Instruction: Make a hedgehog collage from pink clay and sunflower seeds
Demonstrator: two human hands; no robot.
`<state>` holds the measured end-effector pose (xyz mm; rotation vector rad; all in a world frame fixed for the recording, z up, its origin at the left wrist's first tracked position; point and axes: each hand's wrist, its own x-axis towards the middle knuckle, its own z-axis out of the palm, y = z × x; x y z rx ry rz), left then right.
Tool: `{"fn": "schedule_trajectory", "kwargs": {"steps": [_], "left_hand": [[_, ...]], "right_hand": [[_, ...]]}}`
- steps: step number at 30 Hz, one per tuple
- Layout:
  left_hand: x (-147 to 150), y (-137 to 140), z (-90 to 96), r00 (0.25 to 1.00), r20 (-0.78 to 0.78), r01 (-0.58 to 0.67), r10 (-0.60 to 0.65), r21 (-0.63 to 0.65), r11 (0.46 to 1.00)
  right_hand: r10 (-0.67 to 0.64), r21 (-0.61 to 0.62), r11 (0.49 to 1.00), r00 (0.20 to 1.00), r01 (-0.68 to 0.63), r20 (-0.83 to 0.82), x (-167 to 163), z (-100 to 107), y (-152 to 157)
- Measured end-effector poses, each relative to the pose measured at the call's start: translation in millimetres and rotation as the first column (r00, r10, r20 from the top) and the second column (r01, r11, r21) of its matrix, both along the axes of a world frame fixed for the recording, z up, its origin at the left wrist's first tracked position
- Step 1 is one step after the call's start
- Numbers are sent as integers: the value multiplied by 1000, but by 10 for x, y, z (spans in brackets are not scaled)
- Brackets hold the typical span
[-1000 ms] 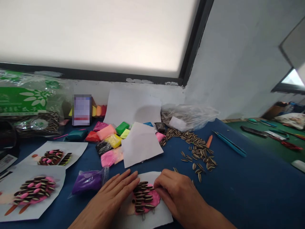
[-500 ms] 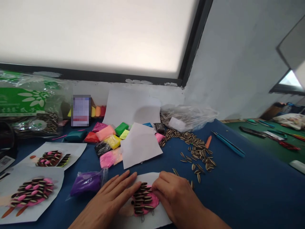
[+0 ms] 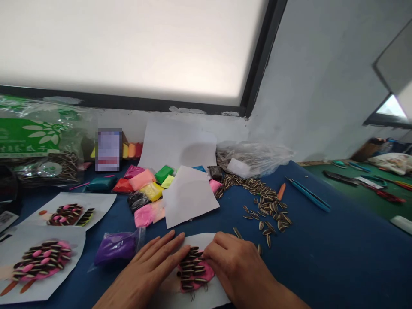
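Under both hands lies a sheet of white paper (image 3: pixel 209 296) with a pink clay hedgehog body (image 3: pixel 208 271). Rows of striped sunflower seeds (image 3: pixel 192 269) stick in the clay, and small drawn feet show below it. My left hand (image 3: pixel 152 264) is open and flat, its fingers stretched over the paper's left side, index fingertip beside the seeds. Over the clay's upper right edge, my right hand (image 3: pixel 233 262) is closed, thumb and fingers pinched together against the clay. Whatever sits between those fingertips is hidden.
Loose sunflower seeds (image 3: pixel 265 195) lie beyond my right hand, near blue tweezers (image 3: pixel 309 194). Left stand a purple clay packet (image 3: pixel 116 248) and two similar seed pictures, the nearer on white paper (image 3: pixel 67 266). Coloured clay packets (image 3: pixel 152 190) and a blank sheet (image 3: pixel 189 197) lie ahead.
My right fingertips have shifted very slightly left along the clay's upper edge. My left hand stays in place, and the picture looks the same.
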<state>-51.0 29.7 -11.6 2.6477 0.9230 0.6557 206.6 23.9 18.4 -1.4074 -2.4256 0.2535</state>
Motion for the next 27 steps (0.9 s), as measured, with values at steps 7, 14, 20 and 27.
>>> {"fn": "schedule_trajectory", "kwargs": {"steps": [7,14,20,27], "left_hand": [[7,0,36,1000,4,9,-9,13,1000],[3,7,30,1000,27,9,-9,3,1000],[-34,37,38,999,-29,38,-40,-68,997],[-44,27,61,999,-34,38,-40,-68,997]], "right_hand": [[-26,-51,998,1000,26,-3,48,133,-16],[-171,-23,985,983,173,71,213,235,120],[-203,-7,979,979,203,-10,264,253,155],[-96,-53,994,991,91,-97,106,203,46]]}}
